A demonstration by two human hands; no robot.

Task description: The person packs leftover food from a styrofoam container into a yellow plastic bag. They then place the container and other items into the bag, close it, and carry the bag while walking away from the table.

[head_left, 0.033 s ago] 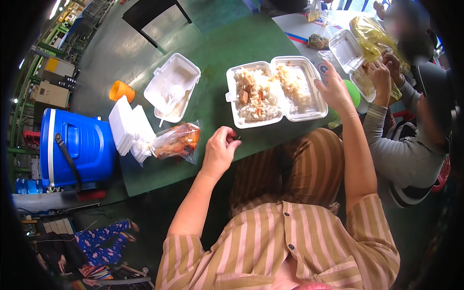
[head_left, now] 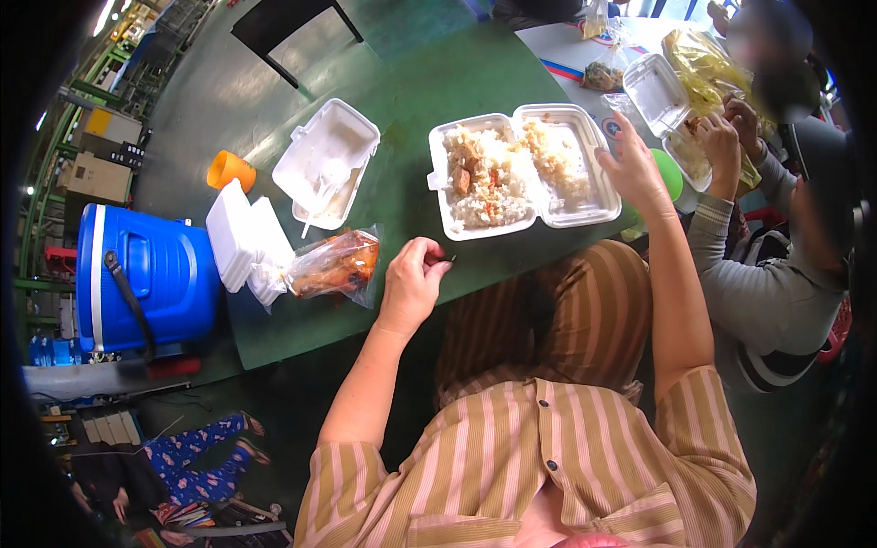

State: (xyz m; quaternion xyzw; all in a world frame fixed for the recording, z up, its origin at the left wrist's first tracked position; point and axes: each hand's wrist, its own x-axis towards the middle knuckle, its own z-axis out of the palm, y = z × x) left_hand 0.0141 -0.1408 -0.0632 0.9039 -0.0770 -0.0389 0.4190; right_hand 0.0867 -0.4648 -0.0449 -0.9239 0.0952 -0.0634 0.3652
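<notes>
A white foam food box (head_left: 603, 217) lies unfolded on the green table, cooked rice (head_left: 484, 178) in both halves. Bits of meat and red pieces sit on the left half's rice. My right hand (head_left: 637, 173) is at the box's right rim, fingers stretched out, holding nothing I can see. Below the box's left corner, by the table's near edge, my left hand (head_left: 411, 285) has its fingers curled in toward the thumb. A tiny dark sliver shows by its fingertips; what it is I cannot make out. Left of that hand lies browned meat in a clear plastic bag (head_left: 340, 263).
Another open foam box (head_left: 306, 169) holds a white plastic spoon (head_left: 324, 196). An orange cup (head_left: 230, 171), a closed white foam box (head_left: 228, 236) and a blue cooler (head_left: 146, 279) stand at the left. At right, a person's hands (head_left: 720, 146) work over another foam box (head_left: 656, 96) beside a green round thing (head_left: 668, 173).
</notes>
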